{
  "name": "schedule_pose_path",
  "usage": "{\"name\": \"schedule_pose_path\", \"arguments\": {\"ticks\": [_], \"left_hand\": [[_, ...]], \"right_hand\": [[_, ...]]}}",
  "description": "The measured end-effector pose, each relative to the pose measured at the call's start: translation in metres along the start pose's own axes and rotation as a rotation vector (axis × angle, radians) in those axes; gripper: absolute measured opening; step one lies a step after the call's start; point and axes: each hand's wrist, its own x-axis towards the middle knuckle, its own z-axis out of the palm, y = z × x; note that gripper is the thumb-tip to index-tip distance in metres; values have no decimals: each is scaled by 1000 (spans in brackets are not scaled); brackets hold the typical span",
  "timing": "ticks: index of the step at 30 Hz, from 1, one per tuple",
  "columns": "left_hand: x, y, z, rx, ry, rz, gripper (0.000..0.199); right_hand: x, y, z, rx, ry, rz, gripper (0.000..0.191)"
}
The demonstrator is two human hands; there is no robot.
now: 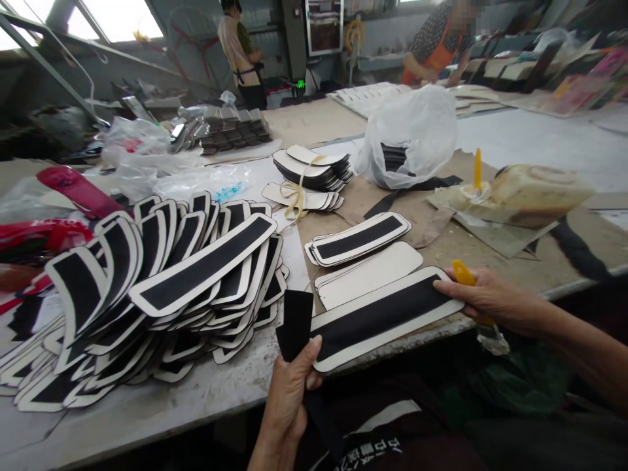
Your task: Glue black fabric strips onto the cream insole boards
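Note:
A long white panel with a black strip [377,324] down its middle is stretched between both hands at the table's front edge. My left hand [292,386] pinches its near left end, along with loose black strips [297,311] that stick up past the thumb and hang below. My right hand [483,301] grips the panel's right end and also keeps a yellow-handled brush [464,273] in the palm, its whitish bristles pointing down. Behind the panel lie plain white panels [367,271] and a small stack of black-striped panels [360,239].
A large heap of black-striped panels [206,265] covers the left of the table. Farther back are a tied bundle of panels [311,167], a white plastic bag [412,131] and a glue-smeared plastic container [534,190] with a yellow handle. Two people [240,52] stand beyond.

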Motion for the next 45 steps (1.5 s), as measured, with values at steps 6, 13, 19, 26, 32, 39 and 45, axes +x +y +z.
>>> {"name": "schedule_pose_path", "arguments": {"ticks": [6,13,19,26,32,39,45], "left_hand": [[2,-7,-7,-176,-67,-89,46],[-2,-7,-10,-150,-40,-61,49],[1,-8,-11,25,26,24,49],[9,-6,-12,26,113,-16,55],[11,-5,-10,62,139,-12,60],[5,2,-2,25,166,-13,46],[7,2,-3,-132,151,-103,44]], "right_hand": [[-6,17,8,263,-27,-68,43],[-8,17,14,230,-59,-73,42],[0,17,14,-6,-19,-84,43],[5,14,16,-41,-67,-62,42],[7,11,17,-66,-70,-107,39],[10,10,15,-72,-80,-160,35],[6,11,15,351,-173,-93,38]]}}
